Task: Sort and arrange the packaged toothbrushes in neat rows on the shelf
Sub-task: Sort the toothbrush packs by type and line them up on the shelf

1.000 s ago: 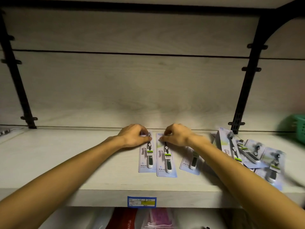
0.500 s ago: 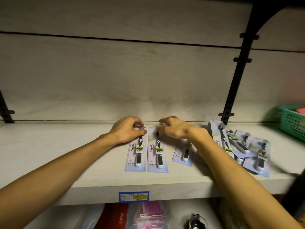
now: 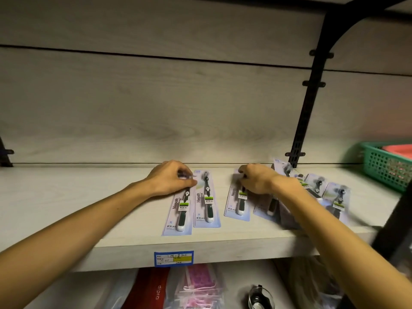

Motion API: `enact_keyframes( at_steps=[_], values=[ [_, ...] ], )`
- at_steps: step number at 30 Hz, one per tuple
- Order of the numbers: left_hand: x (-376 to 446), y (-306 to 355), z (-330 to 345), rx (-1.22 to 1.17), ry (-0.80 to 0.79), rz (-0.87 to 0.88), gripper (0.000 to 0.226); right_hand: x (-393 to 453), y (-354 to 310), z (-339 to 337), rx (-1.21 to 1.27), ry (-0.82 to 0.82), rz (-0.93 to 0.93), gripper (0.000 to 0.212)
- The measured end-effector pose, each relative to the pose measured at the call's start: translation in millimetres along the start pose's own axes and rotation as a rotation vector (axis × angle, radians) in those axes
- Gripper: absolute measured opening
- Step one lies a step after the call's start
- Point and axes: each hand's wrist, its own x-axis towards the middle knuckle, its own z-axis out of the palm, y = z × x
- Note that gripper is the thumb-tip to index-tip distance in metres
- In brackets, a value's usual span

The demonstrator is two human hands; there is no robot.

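Several packaged toothbrushes lie flat on a pale wooden shelf (image 3: 66, 201). My left hand (image 3: 171, 179) has its fingers curled over the top end of the leftmost pack (image 3: 179, 210). A second pack (image 3: 206, 201) lies right beside it, untouched. Further right, my right hand (image 3: 256, 178) grips the top of a third pack (image 3: 238, 204), which is blurred. A fourth pack (image 3: 267, 208) lies partly under my right forearm. A loose pile of packs (image 3: 330, 192) lies overlapping at the right, some tilted.
A green plastic basket (image 3: 385, 166) stands at the far right of the shelf. A black bracket upright (image 3: 307, 103) runs up the back wall behind the pile. A blue price label (image 3: 174, 258) sits on the shelf's front edge. Bagged goods lie on the shelf below.
My right hand has left the second pack and shifted right onto the third pack. My left hand stays on the leftmost pack. The camera has turned right, bringing the green basket into view.
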Motion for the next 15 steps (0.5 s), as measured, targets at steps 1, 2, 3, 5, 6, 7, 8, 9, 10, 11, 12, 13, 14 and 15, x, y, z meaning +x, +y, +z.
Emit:
enact_keyframes(
  at_steps=[1, 2, 3, 5, 6, 7, 8, 9, 10, 11, 12, 13, 14, 15],
  values=[
    [-1, -1, -1, -0.008, 0.017, 0.01, 0.033, 0, -2, 0, 0.027, 0.03, -0.025, 0.027],
    [-1, -1, -1, -0.017, 0.042, 0.015, 0.032, 0, -3, 0, 0.051, 0.059, -0.049, 0.03],
    [-1, 0, -1, -0.029, 0.068, 0.015, 0.031, 0, -5, -1, 0.071, 0.081, -0.073, 0.033],
    [0, 4, -2, -0.044, 0.1, 0.005, 0.032, 2, -8, -6, 0.124, 0.1, -0.127, 0.036],
    [2, 6, -3, -0.036, 0.107, 0.001, 0.034, 3, -9, -8, 0.158, 0.097, -0.155, 0.036],
    [5, 9, -4, -0.022, 0.112, -0.004, 0.035, 5, -11, -10, 0.185, 0.088, -0.182, 0.037],
    [7, 11, -5, -0.008, 0.111, -0.012, 0.036, 7, -14, -13, 0.198, 0.08, -0.209, 0.038],
    [10, 12, -6, 0.006, 0.097, -0.027, 0.037, 8, -17, -15, 0.198, 0.075, -0.23, 0.039],
    [12, 15, -5, 0.025, 0.073, -0.044, 0.038, 10, -19, -16, 0.197, 0.077, -0.248, 0.039],
    [13, 17, -3, 0.049, 0.044, -0.056, 0.04, 11, -20, -16, 0.204, 0.085, -0.26, 0.039],
    [12, 18, 1, 0.079, 0.017, -0.056, 0.041, 13, -20, -15, 0.222, 0.097, -0.268, 0.038],
    [10, 18, 6, 0.111, 0.004, -0.042, 0.043, 13, -19, -14, 0.248, 0.106, -0.27, 0.037],
    [8, 17, 10, 0.14, 0.006, -0.014, 0.045, 13, -18, -12, 0.275, 0.112, -0.274, 0.036],
    [5, 16, 13, 0.157, 0.012, 0.017, 0.048, 13, -17, -10, 0.302, 0.115, -0.281, 0.035]
  ],
)
